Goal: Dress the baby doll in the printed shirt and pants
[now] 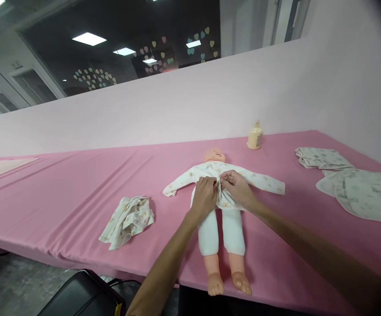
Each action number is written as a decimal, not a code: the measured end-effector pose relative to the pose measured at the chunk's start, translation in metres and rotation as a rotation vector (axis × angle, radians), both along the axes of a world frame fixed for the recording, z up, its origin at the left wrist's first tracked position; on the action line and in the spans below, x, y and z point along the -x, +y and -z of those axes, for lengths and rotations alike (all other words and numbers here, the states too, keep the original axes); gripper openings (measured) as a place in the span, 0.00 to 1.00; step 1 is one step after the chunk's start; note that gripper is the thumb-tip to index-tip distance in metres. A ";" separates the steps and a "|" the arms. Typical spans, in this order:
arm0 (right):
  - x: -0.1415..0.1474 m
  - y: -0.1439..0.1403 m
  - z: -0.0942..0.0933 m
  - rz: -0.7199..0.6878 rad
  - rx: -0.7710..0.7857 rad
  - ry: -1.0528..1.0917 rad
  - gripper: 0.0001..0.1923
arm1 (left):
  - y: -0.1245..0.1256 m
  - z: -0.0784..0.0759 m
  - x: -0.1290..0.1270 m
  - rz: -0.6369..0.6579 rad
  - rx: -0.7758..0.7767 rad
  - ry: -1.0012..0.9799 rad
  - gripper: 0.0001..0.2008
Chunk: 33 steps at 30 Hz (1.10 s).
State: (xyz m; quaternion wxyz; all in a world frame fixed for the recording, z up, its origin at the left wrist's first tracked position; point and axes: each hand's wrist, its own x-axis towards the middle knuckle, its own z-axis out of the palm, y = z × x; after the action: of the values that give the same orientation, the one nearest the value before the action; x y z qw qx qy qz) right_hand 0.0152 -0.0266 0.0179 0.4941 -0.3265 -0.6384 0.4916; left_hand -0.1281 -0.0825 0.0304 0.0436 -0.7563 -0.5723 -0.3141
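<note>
Doll (221,206) lies on the table (78,193), printed top (230,175) on, both sleeves filled; left hand (204,196) and right hand (236,186) pinch its front placket in a narrow grip (closure unfinished, spare garment (127,220) untouched).

— What colour was the table (78,193)?
— Pink. The doll (221,219) wore a white top with small yellow prints and plain white trousers.
— And the bottle (255,136)?
— Cream.

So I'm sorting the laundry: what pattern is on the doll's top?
The doll's top is cream-white with small scattered pastel prints, seen best in the head view.
</note>
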 end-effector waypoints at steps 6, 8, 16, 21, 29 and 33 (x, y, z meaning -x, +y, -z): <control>-0.005 0.000 -0.009 -0.052 0.104 0.008 0.08 | 0.001 0.003 -0.002 -0.013 -0.023 0.007 0.08; -0.006 0.001 -0.010 -0.050 0.134 0.000 0.08 | 0.001 0.004 -0.004 -0.024 -0.033 0.015 0.08; -0.006 0.008 -0.010 -0.072 0.213 0.035 0.09 | -0.002 0.004 -0.002 0.003 -0.030 0.001 0.09; -0.008 0.007 -0.009 -0.104 0.206 0.045 0.08 | -0.003 -0.003 0.003 0.043 0.044 -0.061 0.06; -0.010 0.004 -0.014 -0.075 0.207 -0.001 0.10 | -0.003 -0.010 0.003 0.060 0.113 -0.229 0.06; -0.011 0.003 -0.014 -0.044 0.198 -0.033 0.10 | -0.003 -0.009 0.004 0.058 0.104 -0.268 0.06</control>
State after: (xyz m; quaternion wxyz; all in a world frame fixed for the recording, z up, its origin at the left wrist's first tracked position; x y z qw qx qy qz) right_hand 0.0258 -0.0239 0.0318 0.4379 -0.3679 -0.6018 0.5575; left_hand -0.1322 -0.0851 0.0394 -0.0815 -0.7250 -0.5666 -0.3831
